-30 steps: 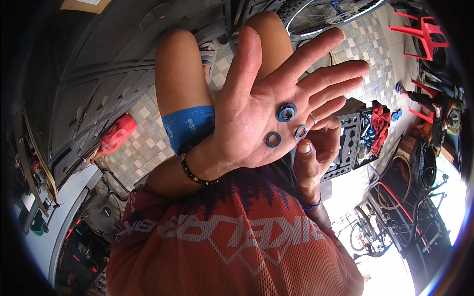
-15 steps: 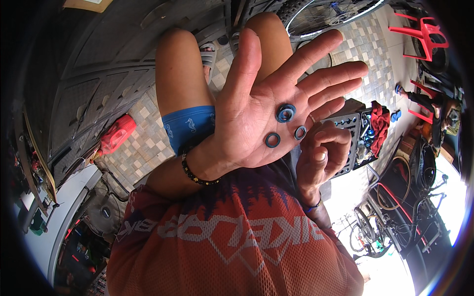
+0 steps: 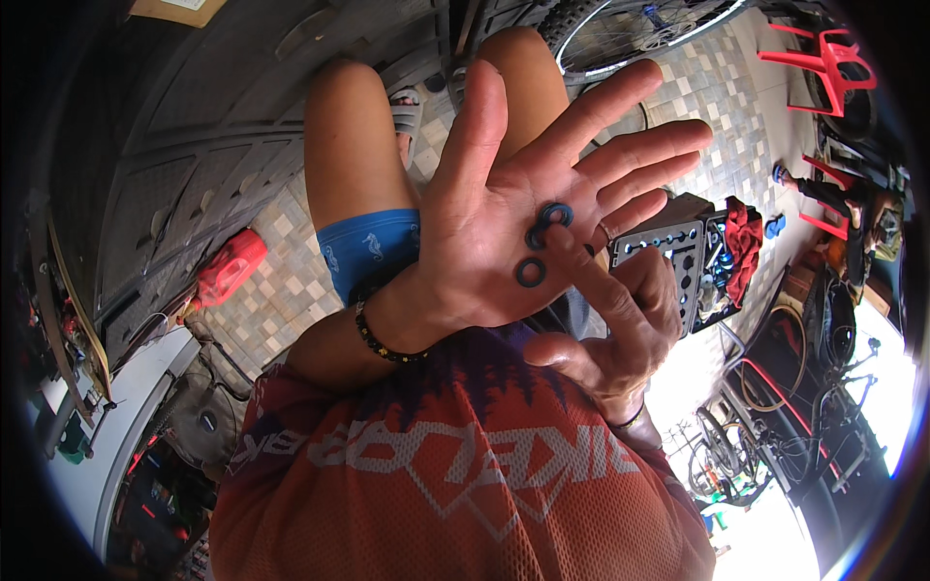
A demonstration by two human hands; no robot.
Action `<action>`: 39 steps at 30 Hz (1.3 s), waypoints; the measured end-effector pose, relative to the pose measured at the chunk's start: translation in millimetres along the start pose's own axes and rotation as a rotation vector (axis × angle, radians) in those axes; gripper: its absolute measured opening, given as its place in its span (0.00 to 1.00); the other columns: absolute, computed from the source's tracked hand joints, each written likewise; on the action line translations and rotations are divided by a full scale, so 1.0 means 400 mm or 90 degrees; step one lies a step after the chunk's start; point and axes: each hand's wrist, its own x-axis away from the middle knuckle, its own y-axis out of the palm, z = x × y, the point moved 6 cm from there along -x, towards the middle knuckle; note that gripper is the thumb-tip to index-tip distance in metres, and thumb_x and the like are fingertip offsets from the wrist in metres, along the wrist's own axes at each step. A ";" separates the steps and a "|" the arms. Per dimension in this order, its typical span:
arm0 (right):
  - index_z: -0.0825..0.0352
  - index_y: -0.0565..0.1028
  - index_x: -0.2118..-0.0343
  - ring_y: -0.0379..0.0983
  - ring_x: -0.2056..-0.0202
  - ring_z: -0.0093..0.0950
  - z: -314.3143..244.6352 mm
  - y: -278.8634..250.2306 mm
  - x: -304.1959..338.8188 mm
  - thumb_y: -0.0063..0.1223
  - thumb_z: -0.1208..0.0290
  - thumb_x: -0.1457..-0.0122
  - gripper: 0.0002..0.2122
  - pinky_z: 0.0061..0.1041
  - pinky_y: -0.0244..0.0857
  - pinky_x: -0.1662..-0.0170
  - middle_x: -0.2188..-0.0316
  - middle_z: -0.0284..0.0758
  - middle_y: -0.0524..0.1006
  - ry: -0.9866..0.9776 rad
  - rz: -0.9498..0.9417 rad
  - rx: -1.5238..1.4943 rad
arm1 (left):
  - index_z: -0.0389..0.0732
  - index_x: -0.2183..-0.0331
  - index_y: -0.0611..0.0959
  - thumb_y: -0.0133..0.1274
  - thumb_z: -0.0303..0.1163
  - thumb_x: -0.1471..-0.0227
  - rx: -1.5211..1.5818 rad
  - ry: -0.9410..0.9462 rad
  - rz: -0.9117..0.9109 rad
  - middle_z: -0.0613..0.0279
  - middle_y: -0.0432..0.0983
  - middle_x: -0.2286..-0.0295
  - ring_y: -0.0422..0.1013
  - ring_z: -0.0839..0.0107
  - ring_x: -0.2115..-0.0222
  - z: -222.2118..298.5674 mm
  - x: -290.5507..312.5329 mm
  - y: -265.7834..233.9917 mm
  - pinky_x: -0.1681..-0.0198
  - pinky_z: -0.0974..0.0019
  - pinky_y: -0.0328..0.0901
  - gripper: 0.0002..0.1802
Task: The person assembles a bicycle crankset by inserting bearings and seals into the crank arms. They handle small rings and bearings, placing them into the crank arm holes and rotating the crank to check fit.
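My left hand (image 3: 513,213) is held palm up with its fingers spread, and small dark rings rest on the palm. A blue-rimmed ring (image 3: 557,212) lies mid-palm, with another dark ring edge against its lower left. Closer to the wrist sits a plain black ring (image 3: 530,272), apart from these. My right hand (image 3: 620,324) reaches in from the right, index finger extended and thumb apart. Its fingertip touches or nearly touches the blue-rimmed ring and covers part of the group. Something dark at the palm's right edge is mostly hidden behind that finger.
Beyond my right hand stands a grey tool tray with holes (image 3: 683,266), a red cloth (image 3: 743,242) beside it. A bicycle wheel (image 3: 639,34) is at the top, red plastic chairs (image 3: 823,73) at far right. A red jerrycan (image 3: 232,263) stands on the tiled floor. Another person sits far right.
My right hand has moved in over the left palm, its curled fingers now opened with the index finger stretched out. The rings on the palm have shifted slightly; my left hand stays nearly still.
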 end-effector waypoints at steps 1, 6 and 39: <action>0.57 0.88 0.49 0.60 0.78 0.23 -0.005 -0.003 -0.003 0.67 0.32 0.57 0.38 0.27 0.52 0.73 0.78 0.24 0.64 -0.011 -0.005 0.001 | 0.52 0.24 0.48 0.17 0.83 0.41 -0.002 0.003 0.000 0.46 0.52 0.28 0.42 0.58 0.25 0.000 0.000 0.001 0.24 0.51 0.30 0.59; 0.58 0.88 0.52 0.59 0.78 0.22 -0.020 -0.002 -0.006 0.68 0.35 0.56 0.34 0.26 0.50 0.72 0.78 0.24 0.63 -0.028 -0.016 -0.014 | 0.50 0.24 0.48 0.17 0.84 0.41 -0.004 0.011 -0.006 0.45 0.53 0.28 0.44 0.58 0.26 0.003 -0.002 0.005 0.25 0.52 0.33 0.60; 0.65 0.72 0.55 0.55 0.74 0.14 0.213 0.138 0.102 0.45 0.64 0.23 0.09 0.19 0.50 0.69 0.73 0.23 0.61 0.618 0.301 -0.867 | 0.52 0.24 0.48 0.13 0.83 0.42 0.063 0.087 -0.124 0.42 0.51 0.28 0.46 0.56 0.26 0.011 -0.005 -0.017 0.25 0.51 0.38 0.59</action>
